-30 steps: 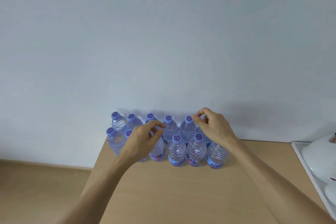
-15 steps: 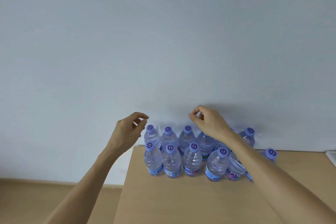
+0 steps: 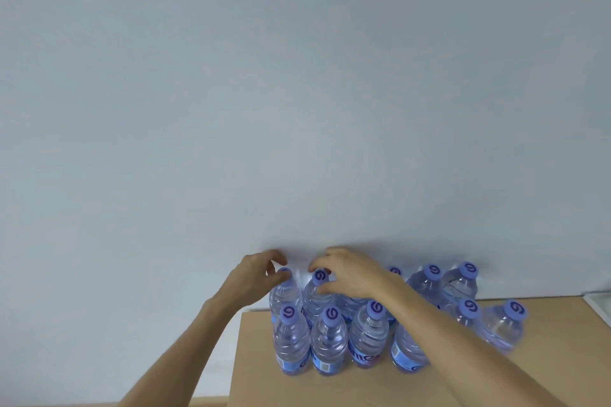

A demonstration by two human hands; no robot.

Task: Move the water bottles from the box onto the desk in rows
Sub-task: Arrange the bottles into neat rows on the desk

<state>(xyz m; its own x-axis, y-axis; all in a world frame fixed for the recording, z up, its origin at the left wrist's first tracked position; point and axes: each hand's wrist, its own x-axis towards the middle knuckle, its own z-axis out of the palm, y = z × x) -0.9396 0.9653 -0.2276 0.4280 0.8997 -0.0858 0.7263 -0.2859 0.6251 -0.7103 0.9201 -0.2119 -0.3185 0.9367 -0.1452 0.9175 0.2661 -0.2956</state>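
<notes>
Left hand (image 3: 254, 277): fingers (image 3: 276, 256) curled, thumb and forefinger closing round the cap (image 3: 284, 273) of the back-left bottle (image 3: 285, 294). Whether they truly pinch it or only touch, I cannot tell; part of the cap is hidden behind the thumb.

Right hand (image 3: 350, 277): fingers (image 3: 314, 265) bent over the next cap (image 3: 321, 276), fingertips at its far rim, thumb under at the neck of the second back bottle (image 3: 319, 299). Looks like a pinch at the cap, though contact is not plain.

Bottles stand upright on the worktop (image 3: 258, 373), two rows against the wall (image 3: 297, 109). Front row (image 3: 330, 340) close-packed at left; a gap, then more bottles to the right under the right forearm. Far-right bottle (image 3: 504, 327) blurred, seems tilted. Box not in view.

Step in hand, as I judge it: tidying the back row at its left end, both hands on neighbouring caps, not fetching a new bottle.

Next move calls for: small nudges by the caps to square the two back bottles behind the front ones, kept upright; light touch, since tall bottles held by the top tip easily and stand touching their neighbours. Then the loose right end wants attention.
</notes>
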